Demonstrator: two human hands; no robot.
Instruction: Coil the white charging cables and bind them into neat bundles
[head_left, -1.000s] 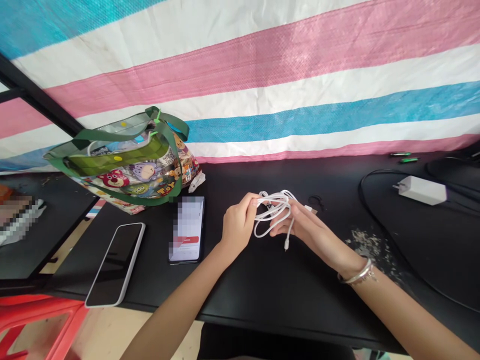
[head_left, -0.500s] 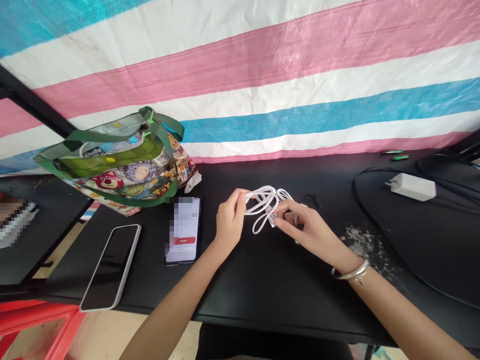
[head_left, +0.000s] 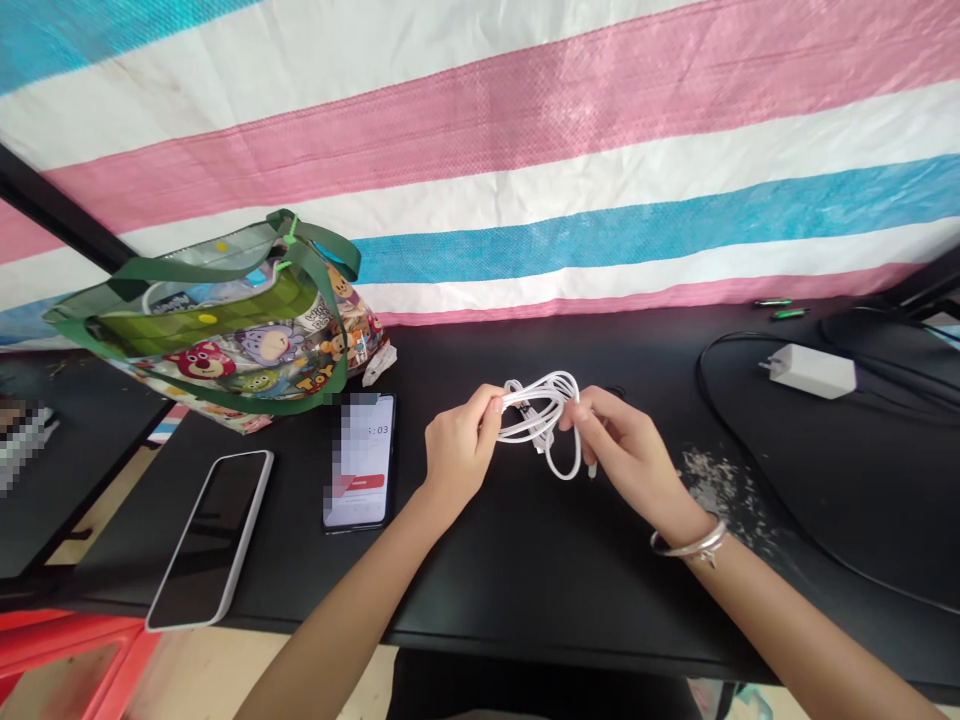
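Note:
A white charging cable (head_left: 540, 420), looped into a loose coil, is stretched between my two hands above the black table. My left hand (head_left: 461, 440) pinches the coil's left side between thumb and fingers. On the right, the thumb and fingers of my right hand (head_left: 619, 445) close on a loop of the same cable, and a short end of it pokes out below them. A silver bracelet circles my right wrist. Behind the coil lies a small dark loop, mostly hidden by my right hand.
Left of my hands lie a lit phone (head_left: 360, 460) and a white-edged phone (head_left: 214, 540). A cartoon-print bag (head_left: 262, 340) stands behind them. At right are a white power adapter (head_left: 814, 370), a black cable (head_left: 750, 450), light crumbs (head_left: 720, 490) and two green items (head_left: 787, 313).
My right hand has shifted its grip to the coil's right side. The loops are now drawn out wider between my hands. The view has moved slightly.

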